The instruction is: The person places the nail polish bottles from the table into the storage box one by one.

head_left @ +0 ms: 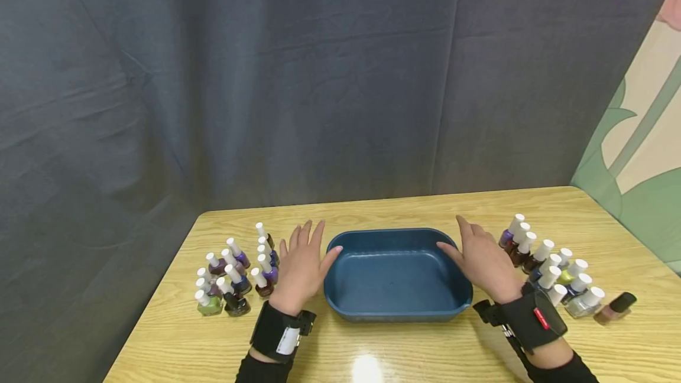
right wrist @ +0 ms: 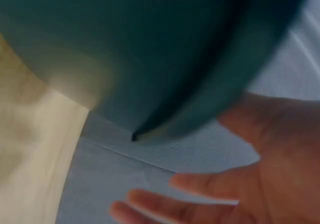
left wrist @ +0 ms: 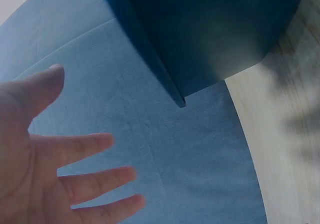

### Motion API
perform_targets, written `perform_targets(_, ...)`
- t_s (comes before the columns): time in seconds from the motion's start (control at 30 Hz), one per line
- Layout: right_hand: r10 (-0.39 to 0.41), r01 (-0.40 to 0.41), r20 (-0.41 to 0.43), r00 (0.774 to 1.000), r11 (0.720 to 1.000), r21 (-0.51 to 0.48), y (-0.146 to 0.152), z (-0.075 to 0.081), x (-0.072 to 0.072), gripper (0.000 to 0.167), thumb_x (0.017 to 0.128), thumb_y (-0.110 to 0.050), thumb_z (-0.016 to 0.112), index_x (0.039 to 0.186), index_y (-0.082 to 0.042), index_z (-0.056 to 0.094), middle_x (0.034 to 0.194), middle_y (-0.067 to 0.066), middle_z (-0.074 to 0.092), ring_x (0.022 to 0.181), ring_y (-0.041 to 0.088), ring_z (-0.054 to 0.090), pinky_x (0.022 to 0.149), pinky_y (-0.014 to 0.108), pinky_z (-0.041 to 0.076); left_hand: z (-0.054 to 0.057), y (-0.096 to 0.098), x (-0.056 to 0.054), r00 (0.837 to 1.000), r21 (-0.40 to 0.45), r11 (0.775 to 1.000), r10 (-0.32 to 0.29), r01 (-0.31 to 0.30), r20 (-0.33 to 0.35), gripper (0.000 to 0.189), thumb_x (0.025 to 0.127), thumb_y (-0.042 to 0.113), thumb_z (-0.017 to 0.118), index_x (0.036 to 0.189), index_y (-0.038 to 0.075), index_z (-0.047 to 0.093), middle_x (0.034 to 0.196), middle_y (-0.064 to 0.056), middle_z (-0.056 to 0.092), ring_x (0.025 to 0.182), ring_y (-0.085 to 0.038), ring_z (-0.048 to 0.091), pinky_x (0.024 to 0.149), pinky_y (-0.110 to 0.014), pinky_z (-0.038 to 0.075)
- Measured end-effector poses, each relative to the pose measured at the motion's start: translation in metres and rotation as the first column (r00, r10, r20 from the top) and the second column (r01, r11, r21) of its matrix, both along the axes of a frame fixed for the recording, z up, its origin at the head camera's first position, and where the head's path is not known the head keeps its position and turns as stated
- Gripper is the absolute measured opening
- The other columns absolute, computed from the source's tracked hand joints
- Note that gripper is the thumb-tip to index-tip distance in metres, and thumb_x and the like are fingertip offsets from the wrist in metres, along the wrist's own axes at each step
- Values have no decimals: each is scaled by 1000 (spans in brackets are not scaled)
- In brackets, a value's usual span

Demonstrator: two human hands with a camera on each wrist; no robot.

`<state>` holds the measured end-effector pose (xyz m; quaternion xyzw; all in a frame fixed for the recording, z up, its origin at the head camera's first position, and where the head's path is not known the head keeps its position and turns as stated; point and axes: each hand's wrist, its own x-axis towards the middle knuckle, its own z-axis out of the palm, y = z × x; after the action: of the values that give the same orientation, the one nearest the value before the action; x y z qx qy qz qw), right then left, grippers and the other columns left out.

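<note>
A dark blue oval-cornered tub point(head_left: 393, 279) stands on the table between my two hands. My left hand point(head_left: 302, 259) is just off its left rim, fingers spread and straight, thumb pointing toward the rim. In the left wrist view the left palm and spread fingers hold nothing beside the tub's outer wall point(left wrist: 210, 33). My right hand point(head_left: 483, 259) is at the right side, fingers extended, thumb overlapping the right rim in the head view. The right wrist view has the thumb partly hidden behind the tub wall point(right wrist: 125, 48), with the other fingers straight.
Several white-capped nail polish bottles point(head_left: 237, 282) stand grouped left of the left hand. Another cluster of white-capped bottles point(head_left: 542, 256) is right of the right hand, with one black-capped bottle point(head_left: 615, 308) at its outer end. A grey curtain point(head_left: 340, 87) hangs behind the wooden table point(head_left: 175, 330).
</note>
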<state>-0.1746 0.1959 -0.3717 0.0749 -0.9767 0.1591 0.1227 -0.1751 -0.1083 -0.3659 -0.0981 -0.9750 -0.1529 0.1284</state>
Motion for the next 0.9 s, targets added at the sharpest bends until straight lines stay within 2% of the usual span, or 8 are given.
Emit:
perform_targets(0.17, -22, 22, 81, 996, 1000, 6, 0, -4, -2, 70, 86, -30, 62, 123, 23, 36, 88, 36, 58, 71, 42, 60, 57, 46, 47, 2, -1, 2, 999, -44, 999, 15, -17, -45, 53, 88, 47, 54, 124, 8, 56, 122, -16, 58, 116, -33, 52, 93, -54, 37)
perform_targets(0.33, -21, 19, 190, 982, 1000, 10, 1, -6, -4, 65, 87, -31, 61, 115, 24, 40, 67, 23, 60, 52, 22, 55, 45, 33, 39, 1, -4, 2, 996, -89, 996, -9, 1, -85, 44, 85, 42, 61, 110, 7, 65, 102, -13, 67, 91, -29, 64, 75, -44, 48)
perform_targets(0.47, -22, 14, 209, 978, 999, 39, 0, -9, -6, 53, 87, -31, 60, 100, 19, 50, 63, 18, 57, 50, 21, 51, 44, 32, 37, 1, -6, 2, 996, -93, 995, -31, 22, -87, 39, 85, 39, 62, 105, 6, 67, 90, -12, 69, 73, -26, 65, 60, -36, 49)
perform_targets(0.57, -26, 12, 247, 969, 998, 57, -2, -11, -6, 42, 90, -29, 56, 91, 13, 55, 65, 16, 57, 52, 21, 52, 46, 33, 37, 2, -6, 3, 998, -81, 997, -27, 22, -61, 38, 85, 39, 62, 104, 7, 67, 86, -10, 69, 68, -23, 65, 55, -32, 48)
perform_targets(0.67, -38, 21, 309, 950, 998, 57, -3, -12, -6, 34, 94, -26, 48, 82, 5, 56, 64, 11, 55, 53, 20, 51, 47, 32, 36, 2, -6, 3, 999, -77, 997, -23, 19, -48, 38, 85, 40, 62, 104, 7, 67, 83, -8, 69, 66, -21, 64, 51, -29, 46)
perform_targets(0.8, -49, 34, 366, 929, 998, 47, -2, -14, -5, 38, 97, -24, 41, 67, -4, 54, 59, 5, 48, 52, 17, 49, 46, 29, 34, 5, -5, 4, 998, -63, 997, -48, 46, -36, 35, 85, 39, 62, 101, 8, 68, 76, -5, 68, 58, -16, 61, 45, -23, 38)
perform_targets(0.9, -59, 41, 389, 919, 998, 54, 0, -14, -2, 41, 97, -22, 39, 61, -7, 51, 57, 4, 46, 50, 17, 48, 46, 28, 33, 11, -7, 7, 997, -19, 997, -72, 72, 0, 28, 85, 36, 63, 94, 10, 69, 72, -2, 67, 56, -11, 57, 45, -20, 35)
